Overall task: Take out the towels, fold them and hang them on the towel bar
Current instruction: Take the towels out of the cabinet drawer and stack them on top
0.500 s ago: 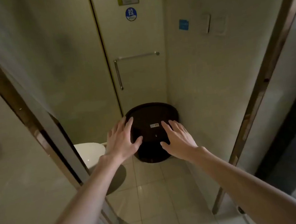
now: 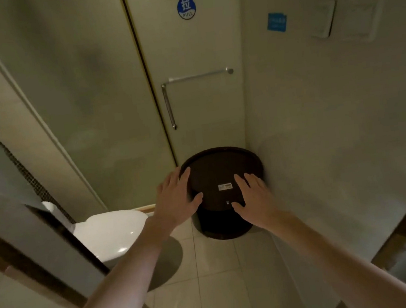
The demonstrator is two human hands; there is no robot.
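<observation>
Pale glossy floor tiles [image 2: 218,276] run under your two bare forearms, and your left hand [image 2: 177,201] and right hand [image 2: 254,198] hover with fingers spread and empty over the dark brown round lidded bin [image 2: 220,169] in the corner. Beyond it, the silver metal towel bar [image 2: 199,75] on the frosted glass door [image 2: 199,118] hangs bare; no towels are visible.
</observation>
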